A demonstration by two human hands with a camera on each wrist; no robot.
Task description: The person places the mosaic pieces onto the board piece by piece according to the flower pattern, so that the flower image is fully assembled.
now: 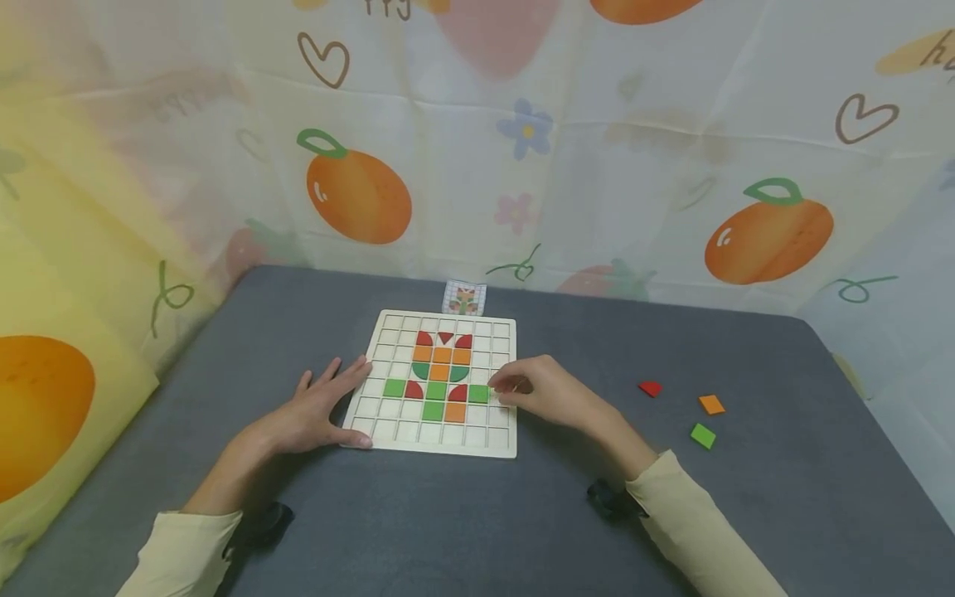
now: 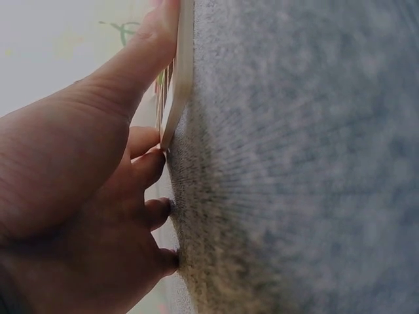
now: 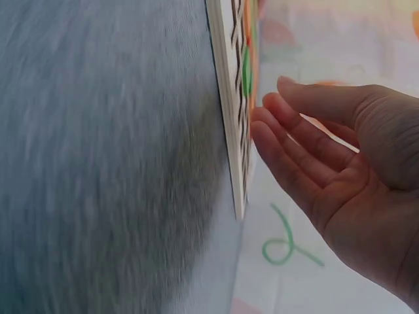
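A white grid board [image 1: 403, 433] lies on the table, bearing a flower pattern of red, orange and green tiles. My left hand [image 1: 309, 414] is spread at the board's left side, thumb on its near corner and forefinger on the edge higher up. In the left wrist view, the thumb [image 2: 141, 55] lies along the board's rim [image 2: 182, 72]. Over the board's right edge is my right hand [image 1: 548, 390], fingertips beside a green square tile [image 1: 479, 394]. The right wrist view shows that hand's fingers [image 3: 294, 154] loosely bent, the thumb apart, with nothing visible between them.
Right of the board lie a red tile [image 1: 650, 388], an orange square tile [image 1: 712, 405] and another green square tile [image 1: 703, 436]. A small pattern card [image 1: 464, 298] stands behind the board. A printed cloth [image 1: 448, 166] hangs along the table's far edge.
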